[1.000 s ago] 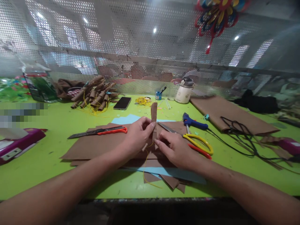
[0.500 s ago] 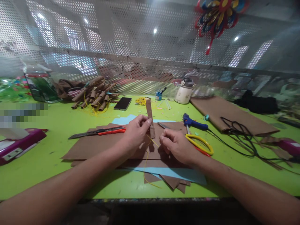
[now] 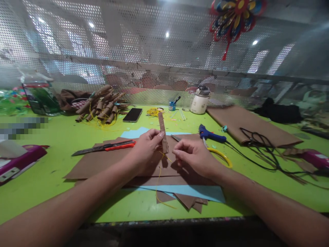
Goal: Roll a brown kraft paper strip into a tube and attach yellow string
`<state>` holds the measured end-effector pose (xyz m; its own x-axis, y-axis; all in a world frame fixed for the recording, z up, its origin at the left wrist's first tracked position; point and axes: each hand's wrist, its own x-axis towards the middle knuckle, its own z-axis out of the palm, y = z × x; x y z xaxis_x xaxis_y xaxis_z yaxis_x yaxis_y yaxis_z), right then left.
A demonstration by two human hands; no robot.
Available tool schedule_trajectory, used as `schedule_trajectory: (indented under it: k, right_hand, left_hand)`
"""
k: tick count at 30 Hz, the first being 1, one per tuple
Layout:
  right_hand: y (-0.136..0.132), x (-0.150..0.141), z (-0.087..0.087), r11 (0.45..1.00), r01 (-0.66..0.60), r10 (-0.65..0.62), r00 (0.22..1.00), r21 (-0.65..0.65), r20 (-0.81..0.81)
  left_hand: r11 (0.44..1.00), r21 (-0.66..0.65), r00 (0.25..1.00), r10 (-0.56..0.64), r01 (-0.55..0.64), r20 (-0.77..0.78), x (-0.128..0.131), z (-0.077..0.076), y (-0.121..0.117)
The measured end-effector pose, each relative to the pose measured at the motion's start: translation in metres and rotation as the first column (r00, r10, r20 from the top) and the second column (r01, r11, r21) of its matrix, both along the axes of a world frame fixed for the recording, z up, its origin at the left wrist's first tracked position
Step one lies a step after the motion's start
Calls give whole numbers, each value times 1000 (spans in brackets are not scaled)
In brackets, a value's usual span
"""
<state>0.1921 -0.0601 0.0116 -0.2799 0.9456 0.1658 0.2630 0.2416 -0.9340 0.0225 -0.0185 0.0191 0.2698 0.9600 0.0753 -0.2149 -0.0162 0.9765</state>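
My left hand (image 3: 148,146) pinches a narrow folded strip of brown paper (image 3: 162,127) upright, slightly tilted to the left at its top. A thin yellow string (image 3: 166,156) comes out near the strip's lower end. Just right of it, my right hand (image 3: 190,153) has thumb and fingers pressed together; whatever lies between them is too small to make out. Beneath both hands lies a stack of brown paper sheets (image 3: 102,163) with a light blue sheet (image 3: 195,191). Scissors with a yellow handle (image 3: 221,156) are partly hidden by my right hand. Another yellow string (image 3: 158,192) hangs over the stack's front.
A utility knife (image 3: 105,146) lies on the stack's left. Behind are rolled brown paper tubes (image 3: 101,104), a phone (image 3: 132,115), a blue jar (image 3: 172,105) and a white bottle (image 3: 199,101). To the right sit a blue glue gun (image 3: 212,134) with its cord and folded brown paper (image 3: 244,123).
My right hand has come away from the strip to the right. The strip has shifted left and tilted in my left hand. The whole view has moved slightly.
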Motion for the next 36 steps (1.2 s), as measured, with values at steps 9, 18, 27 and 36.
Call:
schedule_trajectory:
  k: [9,18,27,36]
  right_hand:
    - [-7,-6,7,972,31,-59,991,234,117]
    - [-4,-7,-2,895,-61,-92,945,443,315]
    - [-6,-9,3,982,-82,61,990,168,128]
    - [-4,-14,-1,957,-197,119,936,-214,-332]
  left_hand:
    - [1000,4,999,-19,19,-47,1,-3,-2]
    - [993,104,976,70,-49,-208,7,-3,-8]
    - [988,143,971,87,-56,-222,5,-2,-6]
    - [988,116,983,118,-102,-139,3,-6,0]
